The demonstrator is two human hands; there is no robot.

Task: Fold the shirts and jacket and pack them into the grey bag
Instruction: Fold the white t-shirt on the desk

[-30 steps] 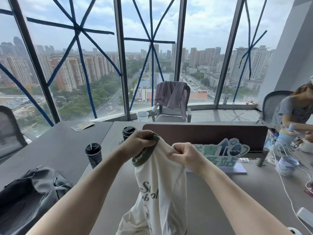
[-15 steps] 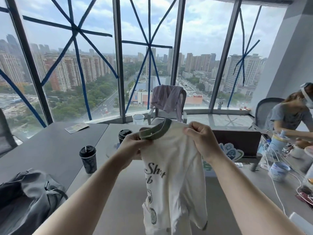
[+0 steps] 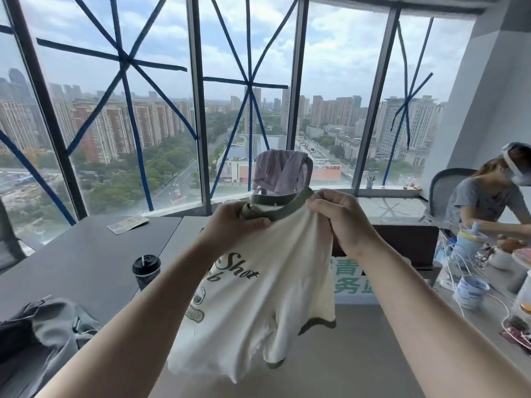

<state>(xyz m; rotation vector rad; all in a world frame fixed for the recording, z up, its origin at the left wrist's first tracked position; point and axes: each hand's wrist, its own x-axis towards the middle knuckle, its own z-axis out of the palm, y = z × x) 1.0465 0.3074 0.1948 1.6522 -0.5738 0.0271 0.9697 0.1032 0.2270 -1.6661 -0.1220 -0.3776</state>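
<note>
head view: both hands held up a cream cotton t-shirt with green ribbed collar and green sleeve trim [image 3: 258, 305], hanging in the air above the grey desk surface [image 3: 359, 354], not touching it as far as could be seen. left hand [image 3: 235, 225] had fingers curled tight around the collar's left side, thumb over the fabric. right hand [image 3: 342, 222] pinched the shirt at the collar's right side and shoulder, fingers curled into the cloth. dark green script print showed on the shirt front, one sleeve drooped lower right. soft grey fabric bag [image 3: 43, 340] lay at lower left on the dark tabletop [image 3: 86, 254], well apart from the shirt. black lidded paper cup with straw [image 3: 146, 271] stood between bag and shirt. mauve garment [image 3: 277, 170] was draped over a grey office chair's back by the window. another person [image 3: 488, 202] sat at the far right near a white mug [image 3: 471, 291] and white cables.
</note>
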